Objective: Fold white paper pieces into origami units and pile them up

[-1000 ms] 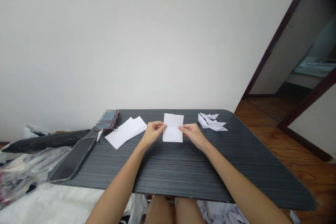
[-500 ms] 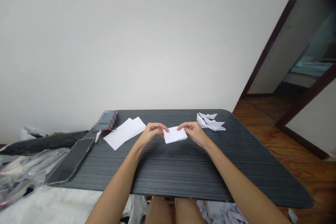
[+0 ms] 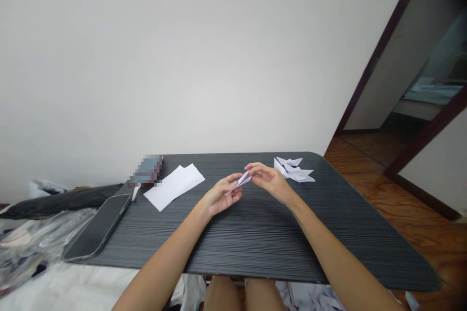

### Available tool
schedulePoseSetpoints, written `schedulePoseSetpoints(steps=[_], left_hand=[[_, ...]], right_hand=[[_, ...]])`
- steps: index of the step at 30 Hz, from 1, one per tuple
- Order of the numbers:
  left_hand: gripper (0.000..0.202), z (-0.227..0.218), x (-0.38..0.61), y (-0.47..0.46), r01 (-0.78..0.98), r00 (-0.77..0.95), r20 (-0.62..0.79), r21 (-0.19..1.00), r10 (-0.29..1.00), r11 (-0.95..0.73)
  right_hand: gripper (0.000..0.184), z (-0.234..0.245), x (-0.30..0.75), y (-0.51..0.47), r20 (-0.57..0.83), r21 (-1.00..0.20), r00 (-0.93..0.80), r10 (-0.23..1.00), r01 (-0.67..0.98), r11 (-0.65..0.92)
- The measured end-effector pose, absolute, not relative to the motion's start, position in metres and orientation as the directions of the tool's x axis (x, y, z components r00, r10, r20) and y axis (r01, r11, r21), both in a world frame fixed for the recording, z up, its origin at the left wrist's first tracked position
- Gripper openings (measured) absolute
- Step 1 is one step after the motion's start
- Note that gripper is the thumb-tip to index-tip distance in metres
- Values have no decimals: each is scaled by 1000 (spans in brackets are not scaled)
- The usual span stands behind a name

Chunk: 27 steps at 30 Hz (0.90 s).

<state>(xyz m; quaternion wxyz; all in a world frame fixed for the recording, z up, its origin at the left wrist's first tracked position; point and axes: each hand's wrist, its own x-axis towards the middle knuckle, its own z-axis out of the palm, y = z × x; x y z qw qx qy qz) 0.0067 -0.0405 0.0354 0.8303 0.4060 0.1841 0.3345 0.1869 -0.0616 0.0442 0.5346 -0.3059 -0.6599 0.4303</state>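
A small piece of folded white paper (image 3: 240,183) is held above the middle of the table, turned nearly edge-on so its layers show. My left hand (image 3: 223,195) pinches its lower left end between thumb and fingers, palm turned up. At the upper right end, my right hand (image 3: 268,180) has its fingertips curled against the paper's edge. To the left lie flat white paper sheets (image 3: 174,187), overlapping each other. Several folded paper shapes with pointed ends (image 3: 295,170) lie in a loose group beyond my right hand.
The dark, streaked table (image 3: 255,243) stands against a white wall. On its left are a smartphone (image 3: 100,226), a blurred dark booklet (image 3: 146,170) and a small white object (image 3: 135,192). Plastic bags (image 3: 44,238) and a long black item (image 3: 60,200) lie beyond the left edge.
The folded paper has been turned from face-on to nearly edge-on. My left hand has rolled palm up and moved slightly lower, while my right fingers have shifted to the paper's upper end.
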Motion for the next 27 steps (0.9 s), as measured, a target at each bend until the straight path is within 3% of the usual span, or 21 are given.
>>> schedulePoseSetpoints(steps=[5, 10, 12, 15, 21, 27], left_hand=[[33, 33, 14, -47, -289, 757, -28, 882, 653, 373], [26, 28, 15, -43, -140, 448, 111, 989, 887, -53], [28, 29, 14, -43, -68, 322, 227, 974, 919, -217], [29, 30, 13, -45, 56, 262, 337, 930, 904, -363], [26, 23, 14, -45, 177, 242, 377, 889, 894, -423], [26, 18, 14, -45, 312, 325, 504, 742, 800, -594]], right_hand=[[16, 43, 183, -61, 395, -918, -222, 892, -44, 395], [17, 38, 184, -58, 371, -917, -161, 915, 93, 388], [17, 35, 184, -57, 400, -896, -153, 904, 143, 421], [16, 32, 183, -56, 447, -855, -143, 883, 220, 469], [12, 29, 182, -56, 549, -765, -130, 826, 319, 559], [10, 27, 180, -57, 552, -744, -143, 822, 360, 562]])
